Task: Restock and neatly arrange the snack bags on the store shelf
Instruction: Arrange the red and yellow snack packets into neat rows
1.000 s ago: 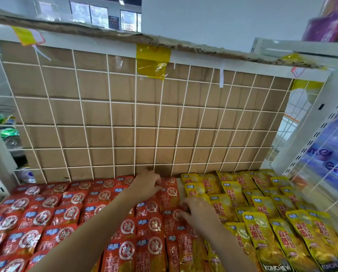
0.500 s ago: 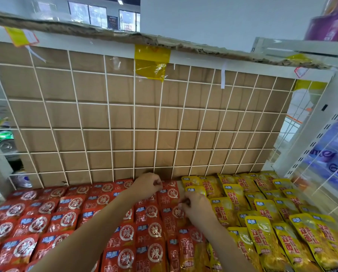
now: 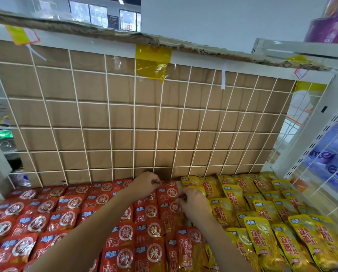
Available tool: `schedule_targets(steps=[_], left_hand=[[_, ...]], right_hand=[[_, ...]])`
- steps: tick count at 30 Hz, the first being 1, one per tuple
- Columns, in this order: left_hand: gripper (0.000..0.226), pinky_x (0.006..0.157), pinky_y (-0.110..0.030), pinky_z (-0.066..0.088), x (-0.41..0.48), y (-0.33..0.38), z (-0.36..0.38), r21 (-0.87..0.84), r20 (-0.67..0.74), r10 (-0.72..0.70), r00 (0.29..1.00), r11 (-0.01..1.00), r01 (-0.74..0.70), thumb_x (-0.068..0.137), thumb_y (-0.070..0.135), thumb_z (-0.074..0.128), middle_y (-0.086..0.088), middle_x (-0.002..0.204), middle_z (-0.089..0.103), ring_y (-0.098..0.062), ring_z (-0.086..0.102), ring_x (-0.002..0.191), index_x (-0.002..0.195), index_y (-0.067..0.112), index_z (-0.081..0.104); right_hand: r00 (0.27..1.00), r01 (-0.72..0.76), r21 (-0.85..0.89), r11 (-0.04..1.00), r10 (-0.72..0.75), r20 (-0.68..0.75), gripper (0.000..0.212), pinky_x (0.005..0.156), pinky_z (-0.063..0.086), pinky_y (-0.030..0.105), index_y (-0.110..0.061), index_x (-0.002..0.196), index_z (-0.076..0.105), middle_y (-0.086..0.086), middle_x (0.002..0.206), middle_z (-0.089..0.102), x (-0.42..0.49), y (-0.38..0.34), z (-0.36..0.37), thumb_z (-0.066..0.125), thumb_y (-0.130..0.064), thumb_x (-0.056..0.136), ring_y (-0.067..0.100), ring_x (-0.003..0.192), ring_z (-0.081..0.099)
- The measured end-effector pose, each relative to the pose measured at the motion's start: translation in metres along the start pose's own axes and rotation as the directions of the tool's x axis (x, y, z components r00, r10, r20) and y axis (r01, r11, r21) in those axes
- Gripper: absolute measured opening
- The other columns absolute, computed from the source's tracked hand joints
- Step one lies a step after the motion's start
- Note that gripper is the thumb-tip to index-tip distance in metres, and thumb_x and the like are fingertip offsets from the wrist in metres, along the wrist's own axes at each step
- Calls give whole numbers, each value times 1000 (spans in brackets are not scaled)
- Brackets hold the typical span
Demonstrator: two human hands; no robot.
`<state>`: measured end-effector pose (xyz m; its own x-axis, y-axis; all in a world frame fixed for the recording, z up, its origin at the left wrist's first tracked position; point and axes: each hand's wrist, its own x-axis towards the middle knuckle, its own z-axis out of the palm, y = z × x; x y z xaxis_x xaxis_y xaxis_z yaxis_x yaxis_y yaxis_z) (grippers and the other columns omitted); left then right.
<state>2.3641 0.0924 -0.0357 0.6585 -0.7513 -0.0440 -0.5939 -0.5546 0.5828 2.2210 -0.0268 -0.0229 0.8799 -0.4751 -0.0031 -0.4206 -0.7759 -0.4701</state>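
I'm squaring the back red snack bag [image 3: 167,190] at lower centre, left hand [image 3: 144,184] and right hand [image 3: 192,202] both pinching its edges; next it should be laid flat against the wire grid [image 3: 125,122].

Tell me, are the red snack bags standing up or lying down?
Lying down. The red snack bags lie flat in overlapping rows on the shelf, printed fronts facing up, beside the yellow bags.
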Motion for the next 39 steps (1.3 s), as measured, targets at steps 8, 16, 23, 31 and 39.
schedule_targets(steps=[8, 16, 23, 31, 39], left_hand=[[23, 89, -24, 45, -4, 1, -9, -82, 51, 7, 999, 997, -2, 95, 14, 47, -2, 110, 65, -11, 58, 100, 106, 12, 68], [21, 77, -12, 41, -6, 1, -9, -75, 53, 52, 997, 996, -48, 92, 16, 55, -3, 108, 66, -8, 57, 94, 108, 10, 67], [21, 86, -22, 46, -7, 0, -9, -53, 53, 49, 997, 998, -46, 92, 18, 55, -3, 109, 65, -10, 58, 98, 107, 13, 67], [19, 86, -22, 45, -12, 2, -7, -66, -2, 51, 999, 996, -51, 92, 20, 55, 2, 108, 63, -8, 55, 98, 107, 16, 65], [15, 83, -13, 43, -40, 20, -1, -90, -115, 178, 977, 978, -189, 92, 22, 55, 13, 102, 61, 0, 56, 97, 104, 23, 64]], right_hand=[[1000, 3, 26, 1000, -2, -15, 13, 68, 44, 21, -21, 99, 66, -1, 100, 68, 3, 1, 3, 60, -24, 88, 13, 91, 62], [1000, 25, 42, 999, -25, -4, 13, 70, 43, 20, -19, 98, 67, -1, 97, 68, 2, 6, 4, 60, -23, 87, 13, 91, 62], [999, 33, 34, 999, -33, 6, 13, 72, 47, 23, -19, 97, 66, -1, 98, 68, 3, 5, 5, 61, -23, 86, 12, 91, 62], [992, 91, 68, 994, -84, -97, 13, 59, 43, 15, -20, 98, 63, -8, 87, 61, -7, 5, 0, 57, -25, 88, 7, 75, 54], [995, 91, -66, 994, -93, -24, 20, 52, 29, 9, -27, 100, 62, -16, 81, 52, -47, 28, -27, 58, -42, 87, -1, 69, 46]])
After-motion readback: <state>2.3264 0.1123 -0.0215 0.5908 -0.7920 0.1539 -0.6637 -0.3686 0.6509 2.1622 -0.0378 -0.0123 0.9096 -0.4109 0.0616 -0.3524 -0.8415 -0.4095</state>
